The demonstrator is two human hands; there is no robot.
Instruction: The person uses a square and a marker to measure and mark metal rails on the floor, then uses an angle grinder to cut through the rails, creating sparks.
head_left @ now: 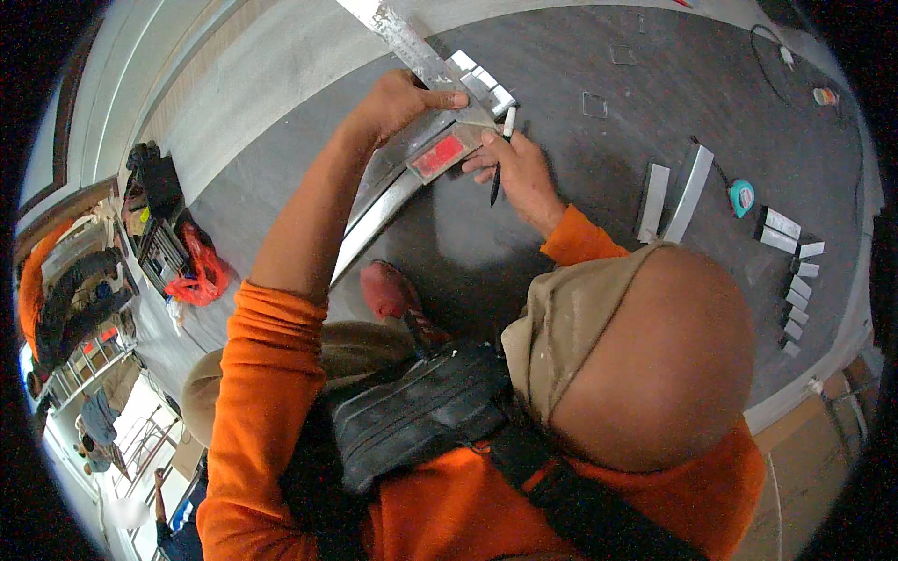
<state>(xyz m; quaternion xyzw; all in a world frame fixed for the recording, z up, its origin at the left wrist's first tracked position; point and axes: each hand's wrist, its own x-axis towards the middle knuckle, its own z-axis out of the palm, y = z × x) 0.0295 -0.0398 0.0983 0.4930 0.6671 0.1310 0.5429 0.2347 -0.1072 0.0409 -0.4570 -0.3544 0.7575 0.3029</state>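
My left hand is closed over a worn metal square, its thumb pressed flat on top. The square's thick stock carries a red patch and lies across a long silver metal bar that slopes down toward my leg. Close on the right, my right hand grips a marker pen with a white upper end; the dark end points down below the fingers. Those fingers rest against the stock's edge. Just beyond both hands lie several short silver cut pieces.
Two longer metal pieces lie right of my hands, near a teal tape measure. A row of small cut pieces follows at far right. A red plastic bag and dark tools sit at left; another person's arm shows lower left.
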